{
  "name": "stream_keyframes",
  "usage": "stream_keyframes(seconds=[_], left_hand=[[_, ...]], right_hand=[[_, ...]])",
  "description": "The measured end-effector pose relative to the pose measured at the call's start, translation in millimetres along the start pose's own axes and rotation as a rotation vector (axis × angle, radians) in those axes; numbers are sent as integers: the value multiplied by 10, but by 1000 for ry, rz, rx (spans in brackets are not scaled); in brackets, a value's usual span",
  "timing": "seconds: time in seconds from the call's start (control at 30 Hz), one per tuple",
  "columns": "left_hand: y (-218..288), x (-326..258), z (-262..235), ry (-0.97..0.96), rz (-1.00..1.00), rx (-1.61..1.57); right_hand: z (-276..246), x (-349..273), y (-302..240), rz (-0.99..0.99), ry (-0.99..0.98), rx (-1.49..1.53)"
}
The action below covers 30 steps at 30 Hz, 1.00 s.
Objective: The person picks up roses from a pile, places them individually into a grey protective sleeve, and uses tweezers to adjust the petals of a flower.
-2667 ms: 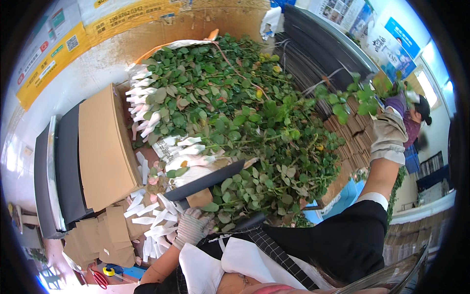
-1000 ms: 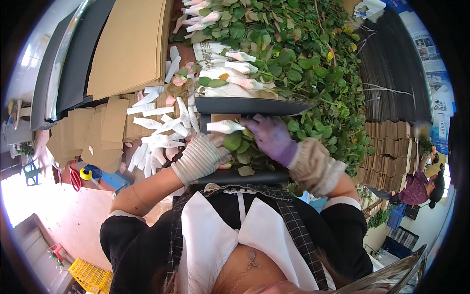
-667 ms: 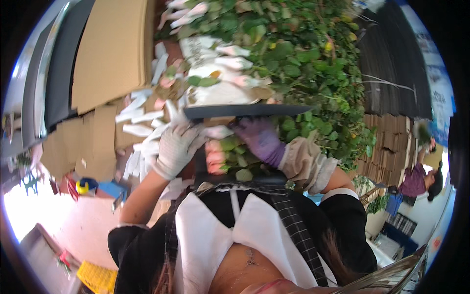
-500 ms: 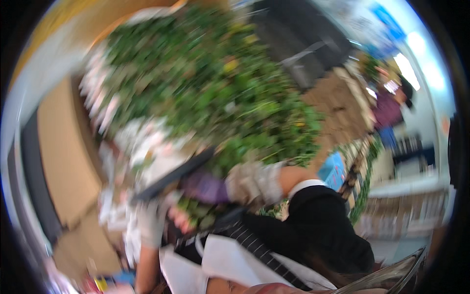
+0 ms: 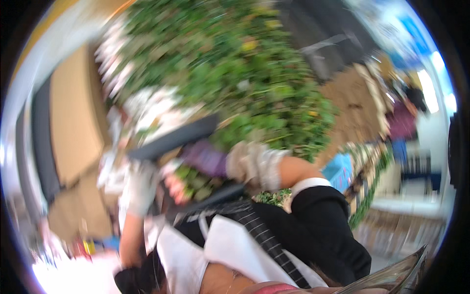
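Pink roses (image 5: pixel 175 183) lie btwn two black boards (image 5: pixel 176 137), heads toward L hand (image 5: pixel 141 190); R hand (image 5: pixel 203 158) just by their leaves (image 5: pixel 197 182). Blurred: can't tell how far open either is or what's held. Poss. risk: L hand knocks heads, bruising 'em; leafy pile (image 5: pixel 220 78) beyond snags leaves.

A big brown board (image 5: pixel 73 117) stands left of the left hand (image 5: pixel 140 188), and right of the right hand (image 5: pixel 203 158) are a light blue thing (image 5: pixel 337 171), a brown pile (image 5: pixel 350 105) and, farther off, a person (image 5: pixel 402 121) in purple.
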State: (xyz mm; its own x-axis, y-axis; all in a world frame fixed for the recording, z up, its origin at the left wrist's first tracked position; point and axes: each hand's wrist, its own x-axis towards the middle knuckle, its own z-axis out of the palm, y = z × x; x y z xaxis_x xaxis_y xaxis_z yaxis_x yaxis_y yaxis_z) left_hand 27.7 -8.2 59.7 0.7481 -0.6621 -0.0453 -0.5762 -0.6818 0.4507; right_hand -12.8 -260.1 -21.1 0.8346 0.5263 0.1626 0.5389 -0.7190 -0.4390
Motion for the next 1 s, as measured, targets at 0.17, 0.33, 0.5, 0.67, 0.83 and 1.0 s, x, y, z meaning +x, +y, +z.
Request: stream_keyframes(seconds=[0.17, 0.33, 0.5, 0.67, 0.83, 1.0], left_hand=[[-484, -186, -168, 107, -163, -212], [-375, -394, -394, 416, -436, -180], [352, -205, -160, 254, -17, -412], [412, -71, 199, 72, 64, -180], [349, -94, 239, 18, 77, -153], [172, -99, 209, 105, 175, -293]], right_hand=[[-532, 52, -311, 56, -50, -449], [-617, 15, -113, 26, -104, -431], [-641, 34, -103, 5, -89, -430], [-736, 137, -116, 67, -192, -442], [-800, 251, -239, 86, -371, -413], [-792, 227, -288, 46, -366, -485]])
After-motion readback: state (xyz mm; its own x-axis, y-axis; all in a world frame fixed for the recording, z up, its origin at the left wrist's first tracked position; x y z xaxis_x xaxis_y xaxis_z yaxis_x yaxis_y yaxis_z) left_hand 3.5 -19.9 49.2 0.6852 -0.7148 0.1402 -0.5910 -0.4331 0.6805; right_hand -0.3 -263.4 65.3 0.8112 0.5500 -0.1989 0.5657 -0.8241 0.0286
